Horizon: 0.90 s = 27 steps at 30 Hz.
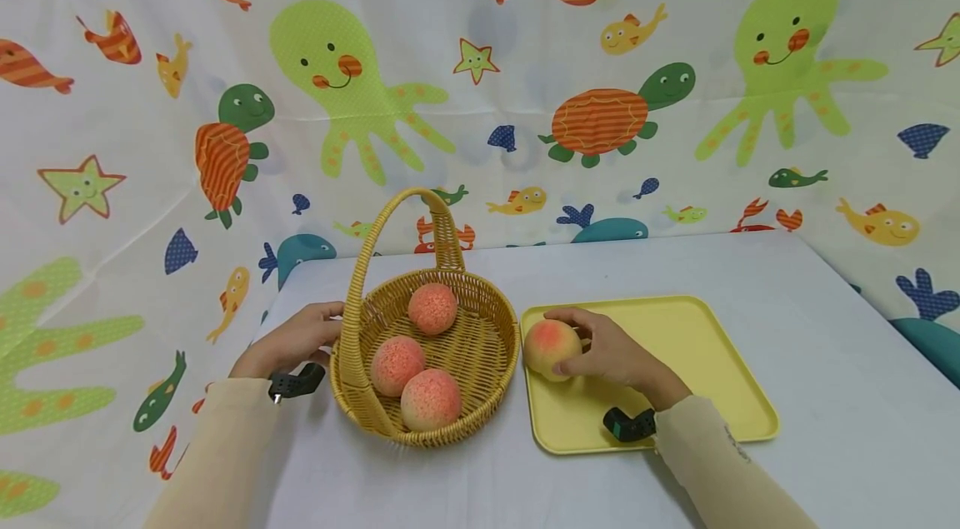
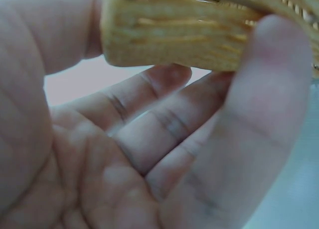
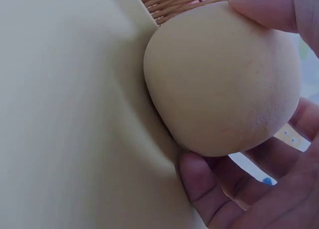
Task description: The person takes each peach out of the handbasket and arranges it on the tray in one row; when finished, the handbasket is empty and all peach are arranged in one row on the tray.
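White table (image 1: 825,329) spread wide in front of a sea-creature curtain (image 1: 480,54), and on it the two big pieces sit side by side: yellow tray (image 1: 712,362) on the right, wicker basket (image 1: 480,362) just left of it, their edges close or touching. Three peaches (image 1: 431,398) lie in the basket, two near, one farther back under the tall handle. Now the action: the right hand (image 1: 615,354) lies on the tray's left end with its fingers curled round a fourth peach (image 1: 550,348), which rests at the tray's near-left corner, right beside the basket wall; the right wrist view shows thumb above and fingers (image 3: 209,199) below the fruit, basket weave just behind it. Over on the left, the left hand (image 1: 296,340) grips the basket's left rim, and the wrist view confirms it, thumb on one side, fingers (image 2: 164,119) wrapped under the woven edge. It reads as the grasp step on the last peach outside the basket. From here the call would be a short lift clear of the tray lip and basket rim, then leftward over the open gap between the fruit, with the left hand steadying the basket. Both forearms lie low, sleeves near the table, wrists angled inward toward each other.
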Tool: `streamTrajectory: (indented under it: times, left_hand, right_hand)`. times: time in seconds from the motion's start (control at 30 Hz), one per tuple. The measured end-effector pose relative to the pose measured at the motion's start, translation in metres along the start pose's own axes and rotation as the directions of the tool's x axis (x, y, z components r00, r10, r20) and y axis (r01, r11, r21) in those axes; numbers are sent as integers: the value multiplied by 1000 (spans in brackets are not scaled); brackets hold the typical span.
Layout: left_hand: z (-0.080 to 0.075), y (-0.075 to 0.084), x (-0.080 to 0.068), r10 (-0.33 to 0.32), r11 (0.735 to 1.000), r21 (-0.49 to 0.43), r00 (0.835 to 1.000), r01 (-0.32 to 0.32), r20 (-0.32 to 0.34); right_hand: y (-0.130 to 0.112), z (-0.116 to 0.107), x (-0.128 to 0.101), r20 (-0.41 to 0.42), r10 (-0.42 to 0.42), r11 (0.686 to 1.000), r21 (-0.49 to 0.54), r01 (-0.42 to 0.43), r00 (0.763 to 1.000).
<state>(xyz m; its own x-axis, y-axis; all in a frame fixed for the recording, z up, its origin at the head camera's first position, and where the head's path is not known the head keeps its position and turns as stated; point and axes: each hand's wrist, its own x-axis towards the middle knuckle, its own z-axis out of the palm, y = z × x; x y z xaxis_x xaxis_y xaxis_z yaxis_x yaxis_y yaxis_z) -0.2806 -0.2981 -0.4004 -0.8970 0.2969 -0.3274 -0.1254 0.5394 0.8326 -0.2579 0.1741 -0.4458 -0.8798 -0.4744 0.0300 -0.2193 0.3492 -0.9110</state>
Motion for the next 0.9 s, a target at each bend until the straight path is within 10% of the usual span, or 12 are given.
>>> streamTrajectory:
  times: [0.9]
  left_hand:
    - [1,-3,1,12,1000,-12,1000,-12,-5]
  right_hand:
    - [-4,-9,2,174,30,999,-37,-24,984]
